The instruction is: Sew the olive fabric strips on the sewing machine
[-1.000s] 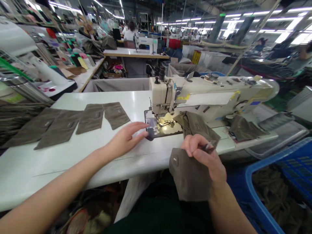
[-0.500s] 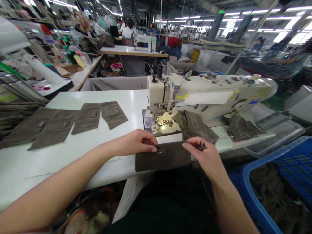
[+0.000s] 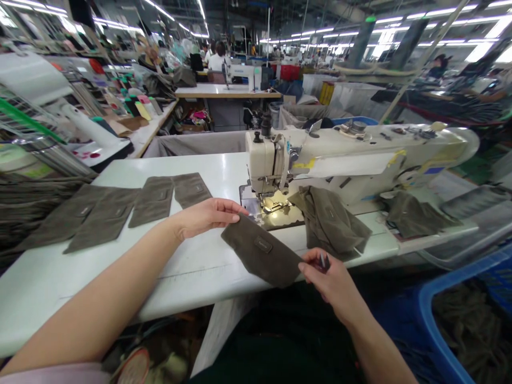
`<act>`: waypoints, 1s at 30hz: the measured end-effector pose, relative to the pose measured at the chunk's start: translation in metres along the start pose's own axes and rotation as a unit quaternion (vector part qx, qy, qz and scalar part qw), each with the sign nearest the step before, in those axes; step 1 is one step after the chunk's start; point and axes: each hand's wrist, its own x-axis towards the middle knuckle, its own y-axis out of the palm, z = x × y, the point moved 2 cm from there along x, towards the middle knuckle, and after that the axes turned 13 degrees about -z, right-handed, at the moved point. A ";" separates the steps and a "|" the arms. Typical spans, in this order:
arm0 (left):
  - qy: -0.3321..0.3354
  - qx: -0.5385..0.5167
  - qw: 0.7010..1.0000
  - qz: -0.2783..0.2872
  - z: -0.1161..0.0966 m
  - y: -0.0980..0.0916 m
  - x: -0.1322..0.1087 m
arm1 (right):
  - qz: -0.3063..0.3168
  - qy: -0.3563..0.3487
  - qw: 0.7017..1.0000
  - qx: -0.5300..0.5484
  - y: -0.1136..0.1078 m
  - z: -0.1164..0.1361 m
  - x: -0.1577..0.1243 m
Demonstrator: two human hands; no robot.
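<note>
Between my hands hangs a dark olive fabric piece (image 3: pixel 256 258) with a small label patch in its middle, tilted down to the right over the table's front edge. My left hand (image 3: pixel 210 217) pinches its upper left corner. At the right corner, my right hand (image 3: pixel 326 274) grips the same piece between thumb and fingers. A small dark tool, perhaps thread snips, also sticks out of the right hand. Just beyond is the sewing machine (image 3: pixel 268 160), its needle area lit. A bunched olive cloth (image 3: pixel 332 218) lies right of the needle.
Several labelled olive pieces (image 3: pixel 152 200) lie in a row on the white table (image 3: pixel 192 266) at left, beside a stack of folded cloth (image 3: pixel 36 213). More cloth (image 3: pixel 412 213) rests at right. A blue basket (image 3: pixel 426 298) holding fabric stands low at right.
My left hand has shifted up and left to the piece's corner, and my right hand has lowered. The fabric has gone from level to slanting. The camera view has turned slightly left.
</note>
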 end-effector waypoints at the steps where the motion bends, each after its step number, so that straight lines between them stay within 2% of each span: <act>1: -0.001 0.005 1.000 0.004 0.000 -0.002 0.001 | -0.008 0.002 1.000 0.005 0.001 -0.003 -0.001; 7: 0.019 0.077 0.994 -0.070 0.000 -0.001 0.008 | -0.024 -0.021 0.999 0.031 0.003 -0.005 0.000; 11: 0.020 0.069 0.992 -0.105 -0.002 0.001 0.010 | -0.023 -0.031 0.998 0.048 0.003 0.003 0.000; 16: 0.018 0.071 0.990 -0.117 -0.003 -0.003 0.015 | -0.011 -0.025 0.997 0.075 0.004 0.009 0.002; 20: 0.017 0.063 0.991 -0.118 -0.004 -0.003 0.014 | -0.033 -0.016 0.997 0.062 0.003 0.007 0.003; 24: 0.040 0.041 0.991 -0.121 -0.004 0.002 0.012 | -0.041 -0.076 0.996 0.030 0.004 0.008 0.003; 27: 0.082 0.111 0.979 -0.153 -0.004 0.010 0.020 | -0.028 -0.111 0.993 -0.007 0.011 0.009 -0.004; 30: 0.154 0.239 0.941 -0.184 -0.003 0.022 0.036 | -0.010 -0.151 0.988 -0.025 0.021 0.009 -0.013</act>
